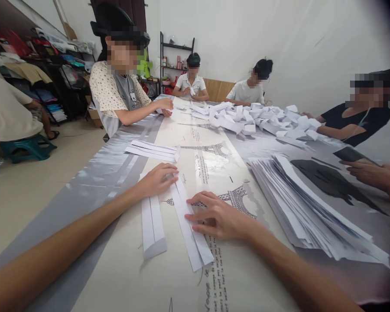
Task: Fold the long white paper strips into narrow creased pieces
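A long white folded paper strip (191, 234) lies on the table in front of me. My left hand (157, 180) rests on its far end with fingers curled and pressed down. My right hand (217, 219) lies flat on the strip's middle, fingers stretched out to the left along the fold. Another folded white strip (152, 227) lies just left of it, untouched. A thick fanned stack of white sheets (308, 212) sits to the right of my right hand.
The tablecloth (117, 268) is printed with towers. More folded strips (152, 150) lie further up. A heap of folded paper pieces (263, 119) fills the far end. Several people sit round the table; one person's hand (373, 173) holds a phone at right.
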`<state>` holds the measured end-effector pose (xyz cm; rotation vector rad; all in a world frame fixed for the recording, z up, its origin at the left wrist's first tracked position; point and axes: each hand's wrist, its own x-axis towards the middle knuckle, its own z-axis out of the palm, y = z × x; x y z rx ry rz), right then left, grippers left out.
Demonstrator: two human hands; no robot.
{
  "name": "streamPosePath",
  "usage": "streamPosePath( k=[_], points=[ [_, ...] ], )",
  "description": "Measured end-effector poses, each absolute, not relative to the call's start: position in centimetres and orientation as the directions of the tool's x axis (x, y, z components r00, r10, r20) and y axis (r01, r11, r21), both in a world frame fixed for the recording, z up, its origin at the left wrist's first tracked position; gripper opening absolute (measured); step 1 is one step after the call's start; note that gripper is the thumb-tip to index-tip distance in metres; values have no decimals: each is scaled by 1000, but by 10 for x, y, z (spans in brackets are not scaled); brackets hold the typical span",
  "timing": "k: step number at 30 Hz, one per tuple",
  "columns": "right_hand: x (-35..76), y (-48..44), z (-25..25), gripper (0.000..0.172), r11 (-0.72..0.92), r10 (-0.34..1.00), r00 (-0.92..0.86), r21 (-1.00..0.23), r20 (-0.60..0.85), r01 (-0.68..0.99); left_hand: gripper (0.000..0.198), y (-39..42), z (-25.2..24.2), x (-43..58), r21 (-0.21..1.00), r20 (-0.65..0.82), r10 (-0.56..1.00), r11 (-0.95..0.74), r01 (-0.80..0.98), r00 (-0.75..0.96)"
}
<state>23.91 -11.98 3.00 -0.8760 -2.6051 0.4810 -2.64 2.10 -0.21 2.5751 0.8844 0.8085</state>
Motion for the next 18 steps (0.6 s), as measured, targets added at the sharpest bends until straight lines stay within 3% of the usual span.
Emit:
streamPosePath(
  k=[4, 9, 13, 18],
  points=[
    [239, -121, 30, 27, 756, 625, -748, -415, 223, 507, 63, 12, 2, -29, 344, 282, 589, -799, 493, 758],
    [239, -121, 30, 28, 759, 621, -753, -405, 217, 510, 45, 25, -3, -26, 326, 333, 550, -829, 454, 766],
    [240, -121, 29, 30, 757, 624, -751, -407, 217, 511, 46, 25, -4, -27, 301, 342, 544, -836, 459, 766],
    [240, -122, 29, 31, 752, 629, -749, -409, 208, 518, 56, 15, 3, -30, 235, 223, 558, -827, 511, 800]
  ],
)
